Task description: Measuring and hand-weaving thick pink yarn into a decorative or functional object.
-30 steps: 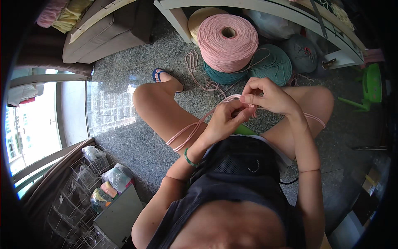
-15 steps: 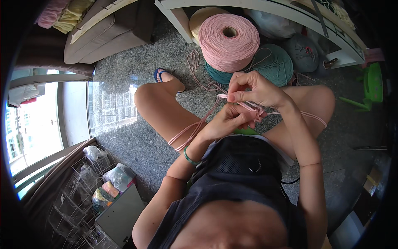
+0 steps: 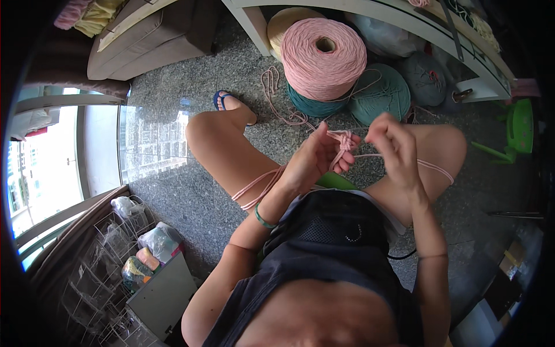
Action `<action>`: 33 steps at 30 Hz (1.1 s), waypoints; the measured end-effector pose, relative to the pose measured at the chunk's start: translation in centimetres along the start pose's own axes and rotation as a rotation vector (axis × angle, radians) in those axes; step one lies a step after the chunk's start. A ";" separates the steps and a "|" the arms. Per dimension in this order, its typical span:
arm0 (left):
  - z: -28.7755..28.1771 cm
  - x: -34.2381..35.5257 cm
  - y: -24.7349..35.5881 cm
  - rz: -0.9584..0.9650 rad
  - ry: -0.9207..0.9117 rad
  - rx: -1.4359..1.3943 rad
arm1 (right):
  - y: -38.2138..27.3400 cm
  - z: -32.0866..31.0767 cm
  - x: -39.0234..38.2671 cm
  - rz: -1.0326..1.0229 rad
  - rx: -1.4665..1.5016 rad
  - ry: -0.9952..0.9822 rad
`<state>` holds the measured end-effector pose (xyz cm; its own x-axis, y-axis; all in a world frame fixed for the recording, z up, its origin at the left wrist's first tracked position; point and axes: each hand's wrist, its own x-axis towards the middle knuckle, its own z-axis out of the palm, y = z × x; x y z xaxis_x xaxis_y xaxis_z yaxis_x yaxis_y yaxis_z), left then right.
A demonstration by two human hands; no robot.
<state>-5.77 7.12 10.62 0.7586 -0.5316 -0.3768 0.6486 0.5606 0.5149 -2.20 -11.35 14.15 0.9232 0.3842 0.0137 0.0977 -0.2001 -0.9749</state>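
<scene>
Knotted pink cord (image 3: 346,142) lies across the palm and fingers of my left hand (image 3: 311,159), which is turned up with its thumb against the cord. To its right and apart from the knots, my right hand (image 3: 399,151) is raised with fingers curled and thumb and forefinger close together. Whether a strand is pinched there I cannot make out. One pink strand runs from the knots toward my right thigh, where cord loops round it. More pink cord wraps my left thigh. A loose tail trails on the floor toward the big pink yarn cone (image 3: 312,72).
Teal yarn (image 3: 381,99), a dark grey-blue ball (image 3: 422,78) and a cream cone (image 3: 276,36) sit around the pink cone, by a white frame (image 3: 250,26). A green chair (image 3: 524,124) stands at right. Wire baskets (image 3: 95,260) with bags are at lower left.
My right hand has moved right, away from the left hand and the cord between them. My left hand has turned palm up and risen slightly, with the knotted cord showing on it.
</scene>
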 end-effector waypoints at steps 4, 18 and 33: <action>0.2 0.0 0.1 0.022 0.054 -0.021 | 0.7 1.7 -1.8 -0.235 -0.250 0.106; 0.3 -0.6 0.1 0.097 0.055 -0.024 | 1.3 3.6 -1.7 -0.371 -0.543 0.262; 0.0 -0.7 -1.3 0.269 0.117 0.230 | -1.2 2.3 -2.2 0.174 0.035 -0.018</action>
<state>-7.17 6.82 10.20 0.9105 -0.3011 -0.2832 0.4043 0.5058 0.7621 -5.14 -9.90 14.77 0.9184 0.3623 -0.1591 -0.0758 -0.2335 -0.9694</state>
